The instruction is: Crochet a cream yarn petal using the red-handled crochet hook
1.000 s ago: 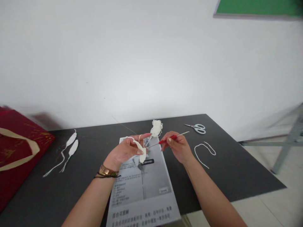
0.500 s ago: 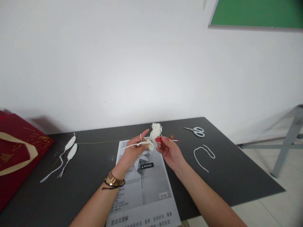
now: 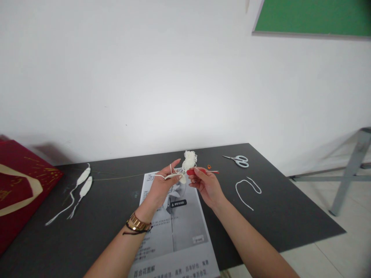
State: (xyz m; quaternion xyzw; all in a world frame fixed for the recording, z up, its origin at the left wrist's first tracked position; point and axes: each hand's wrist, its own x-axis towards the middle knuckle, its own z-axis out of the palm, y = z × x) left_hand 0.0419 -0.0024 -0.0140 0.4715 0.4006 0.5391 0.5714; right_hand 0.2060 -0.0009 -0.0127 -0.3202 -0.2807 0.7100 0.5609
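My left hand (image 3: 162, 187) pinches a white crocheted yarn petal (image 3: 174, 176); my right hand (image 3: 204, 183) grips a red-handled crochet hook (image 3: 203, 171). Both hover over a dark grey desk (image 3: 278, 216) before a white wall (image 3: 145, 77).

I see both my arms bare, without any sleeves. On my left wrist there is a gold metal watch (image 3: 139, 222), and just beside it a thin black string bracelet (image 3: 133, 231).

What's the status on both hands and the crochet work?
Left hand pinching white crochet piece, yarn over fingers. Right hand gripping red crochet hook at the piece. Scissors, loose yarn strand lie apart to the right.
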